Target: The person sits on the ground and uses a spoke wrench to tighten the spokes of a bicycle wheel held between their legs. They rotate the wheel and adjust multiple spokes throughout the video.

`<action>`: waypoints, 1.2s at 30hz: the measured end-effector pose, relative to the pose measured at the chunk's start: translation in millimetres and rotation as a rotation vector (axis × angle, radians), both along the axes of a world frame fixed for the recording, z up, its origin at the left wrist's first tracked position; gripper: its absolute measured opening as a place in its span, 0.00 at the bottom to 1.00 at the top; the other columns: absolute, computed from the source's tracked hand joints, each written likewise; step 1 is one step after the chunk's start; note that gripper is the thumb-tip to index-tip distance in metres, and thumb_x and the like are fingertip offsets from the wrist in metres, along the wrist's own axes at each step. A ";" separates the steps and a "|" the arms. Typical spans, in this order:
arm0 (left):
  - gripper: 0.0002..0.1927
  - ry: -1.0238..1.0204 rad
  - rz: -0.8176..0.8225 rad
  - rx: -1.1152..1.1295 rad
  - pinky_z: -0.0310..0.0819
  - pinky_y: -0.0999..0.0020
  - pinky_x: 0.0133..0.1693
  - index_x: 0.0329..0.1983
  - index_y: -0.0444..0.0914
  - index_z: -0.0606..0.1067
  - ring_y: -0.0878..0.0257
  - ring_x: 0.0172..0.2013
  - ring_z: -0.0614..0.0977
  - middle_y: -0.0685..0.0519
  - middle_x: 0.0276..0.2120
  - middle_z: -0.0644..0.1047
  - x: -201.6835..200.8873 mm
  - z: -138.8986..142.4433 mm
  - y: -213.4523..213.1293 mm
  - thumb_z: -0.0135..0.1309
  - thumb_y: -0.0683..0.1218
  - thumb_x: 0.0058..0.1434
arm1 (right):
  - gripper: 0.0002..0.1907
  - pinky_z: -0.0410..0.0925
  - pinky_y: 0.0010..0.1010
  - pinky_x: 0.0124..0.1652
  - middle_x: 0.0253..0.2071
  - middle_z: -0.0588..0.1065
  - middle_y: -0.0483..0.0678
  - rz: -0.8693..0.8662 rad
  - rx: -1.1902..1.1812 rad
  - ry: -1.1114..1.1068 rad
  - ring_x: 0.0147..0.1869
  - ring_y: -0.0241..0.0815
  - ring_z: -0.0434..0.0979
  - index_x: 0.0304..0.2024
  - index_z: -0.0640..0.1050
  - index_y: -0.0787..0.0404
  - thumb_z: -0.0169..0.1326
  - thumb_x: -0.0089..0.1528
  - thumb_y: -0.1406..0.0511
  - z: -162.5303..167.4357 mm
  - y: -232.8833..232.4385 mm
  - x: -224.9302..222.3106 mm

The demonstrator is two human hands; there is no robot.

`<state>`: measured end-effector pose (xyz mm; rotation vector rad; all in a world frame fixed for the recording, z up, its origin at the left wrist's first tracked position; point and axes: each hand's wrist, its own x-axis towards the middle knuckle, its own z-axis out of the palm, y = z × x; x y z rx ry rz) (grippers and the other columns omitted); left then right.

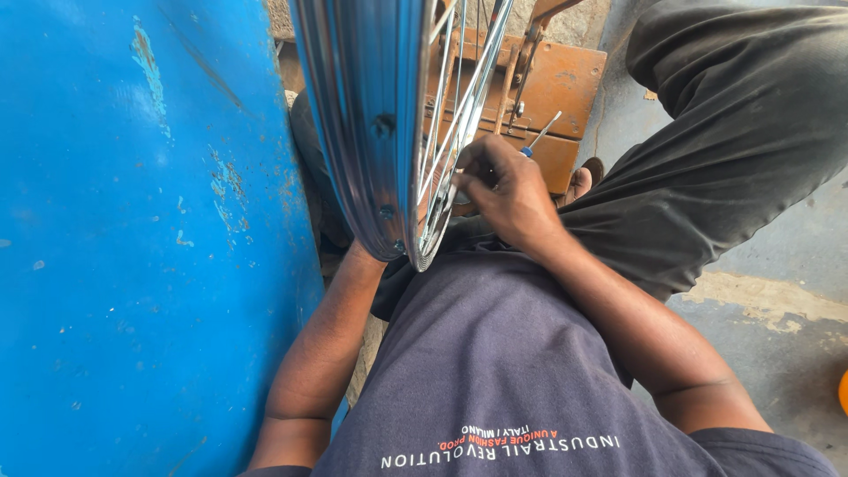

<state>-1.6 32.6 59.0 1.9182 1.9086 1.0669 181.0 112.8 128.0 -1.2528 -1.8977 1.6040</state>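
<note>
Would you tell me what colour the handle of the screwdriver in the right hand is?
Blue: the screwdriver in the right hand shows a bit of blue handle below its metal shaft, seen in the head view.

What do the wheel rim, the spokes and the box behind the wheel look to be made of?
The wheel rim looks like polished or chromed metal: it mirrors the blue surface beside it. The spokes seem to be thin bright steel wire, glinting silver. The box appears to be painted metal, orange-brown with dull, rusty-looking patches, though wood can't be excluded.

A scuffed blue metal panel at left; a rusty orange box ahead; grey concrete floor.
</note>
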 end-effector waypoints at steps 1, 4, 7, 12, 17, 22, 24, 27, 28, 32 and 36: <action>0.07 0.014 0.007 -0.003 0.79 0.65 0.38 0.51 0.35 0.76 0.62 0.37 0.82 0.51 0.37 0.79 -1.0 0.2 0.0 0.55 0.42 0.73 | 0.08 0.77 0.32 0.45 0.40 0.77 0.46 0.032 -0.055 0.016 0.45 0.39 0.81 0.47 0.76 0.65 0.57 0.66 0.69 4.5 2.3 4.3; 0.07 -0.036 0.012 -0.010 0.79 0.65 0.39 0.52 0.35 0.76 0.61 0.38 0.82 0.51 0.38 0.79 -1.8 5.9 -0.9 0.55 0.42 0.73 | 0.10 0.77 0.31 0.45 0.41 0.78 0.46 0.110 -0.122 0.032 0.45 0.38 0.81 0.51 0.76 0.63 0.54 0.67 0.68 15.3 4.8 11.5; 0.08 -0.184 -0.007 -0.022 0.79 0.64 0.39 0.53 0.36 0.76 0.60 0.39 0.82 0.51 0.39 0.79 2.2 14.7 0.3 0.55 0.42 0.73 | 0.09 0.77 0.32 0.44 0.41 0.79 0.50 0.127 -0.006 -0.059 0.44 0.40 0.82 0.48 0.77 0.64 0.57 0.66 0.68 15.1 0.6 3.4; 0.09 -0.219 0.026 -0.049 0.79 0.63 0.41 0.54 0.36 0.76 0.60 0.40 0.82 0.50 0.40 0.78 10.4 20.0 2.4 0.55 0.42 0.73 | 0.09 0.77 0.35 0.43 0.40 0.82 0.53 0.034 0.031 -0.130 0.42 0.44 0.85 0.47 0.76 0.66 0.57 0.65 0.69 1.7 2.1 -11.3; 0.10 -0.117 0.053 -0.023 0.79 0.61 0.42 0.56 0.36 0.75 0.59 0.41 0.82 0.50 0.41 0.78 14.5 13.9 -0.1 0.55 0.41 0.73 | 0.09 0.77 0.36 0.46 0.44 0.80 0.57 0.050 0.159 -0.021 0.46 0.48 0.84 0.50 0.75 0.68 0.53 0.70 0.68 10.1 -11.6 -2.6; 0.11 -0.062 0.071 -0.006 0.79 0.60 0.43 0.57 0.37 0.75 0.58 0.42 0.82 0.50 0.42 0.78 11.2 2.3 -7.2 0.54 0.41 0.73 | 0.15 0.76 0.39 0.47 0.43 0.79 0.58 0.148 0.009 -0.147 0.45 0.51 0.82 0.50 0.74 0.69 0.57 0.66 0.64 11.7 -3.9 -5.5; 0.12 0.000 0.079 -0.009 0.79 0.60 0.43 0.58 0.37 0.75 0.57 0.42 0.82 0.50 0.42 0.78 8.5 -8.0 -13.5 0.54 0.41 0.73 | 0.13 0.80 0.31 0.49 0.48 0.80 0.54 0.153 -0.417 0.151 0.47 0.44 0.84 0.53 0.74 0.66 0.52 0.67 0.68 6.8 9.8 -6.2; 0.12 0.128 0.093 -0.027 0.79 0.59 0.44 0.59 0.37 0.75 0.57 0.43 0.82 0.50 0.43 0.78 5.1 -30.6 -23.3 0.54 0.41 0.73 | 0.13 0.81 0.30 0.51 0.50 0.80 0.53 0.198 -0.360 0.206 0.51 0.40 0.83 0.54 0.75 0.66 0.52 0.67 0.70 3.2 13.9 -5.6; 0.13 0.149 0.094 -0.033 0.79 0.59 0.44 0.59 0.37 0.75 0.57 0.43 0.82 0.50 0.43 0.78 5.0 -38.6 -26.0 0.54 0.41 0.73 | 0.14 0.80 0.30 0.49 0.49 0.79 0.53 0.127 -0.320 0.167 0.50 0.40 0.83 0.55 0.74 0.66 0.52 0.67 0.70 3.6 12.5 -4.3; 0.12 0.191 0.085 -0.019 0.80 0.59 0.46 0.58 0.37 0.75 0.57 0.45 0.82 0.50 0.44 0.79 4.7 -55.1 -27.4 0.55 0.42 0.73 | 0.14 0.79 0.30 0.48 0.46 0.81 0.51 -0.045 -0.207 0.088 0.47 0.39 0.83 0.56 0.75 0.67 0.53 0.67 0.71 10.7 11.9 0.3; 0.12 0.022 0.042 0.001 0.81 0.60 0.47 0.57 0.37 0.75 0.58 0.45 0.83 0.50 0.45 0.80 3.9 -42.7 -15.9 0.56 0.42 0.72 | 0.15 0.80 0.28 0.49 0.44 0.81 0.49 -0.082 -0.428 0.130 0.46 0.37 0.84 0.53 0.76 0.67 0.57 0.65 0.69 16.8 11.2 1.7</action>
